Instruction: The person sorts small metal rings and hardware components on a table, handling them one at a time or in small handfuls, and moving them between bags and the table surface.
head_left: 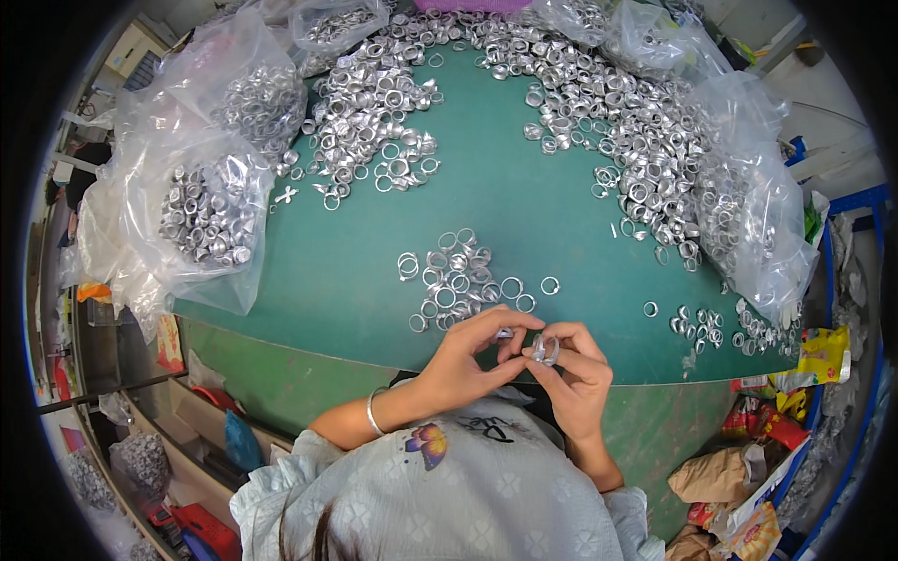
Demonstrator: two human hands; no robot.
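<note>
Close to the table's near edge, my two hands meet at the fingertips. Between the thumb and fingers of my right hand [578, 379] are silver rings [544, 350], perhaps two close together. My left hand [460, 360] is curled, its thumb tip reaching these rings. Another shiny silver ring [505, 334] shows in the left fingers, partly covered by them. Just beyond my hands lies a small loose heap of silver rings [456, 276]. A few single rings [550, 285] are spread to its right.
Large piles of silver rings [374, 98] [645, 150] curve along the table's far and side edges. Clear plastic bags of rings [210, 215] [748, 220] stand left and right. Smaller clusters [697, 327] lie near right on the green tabletop [327, 271]. Boxes and packets flank the table.
</note>
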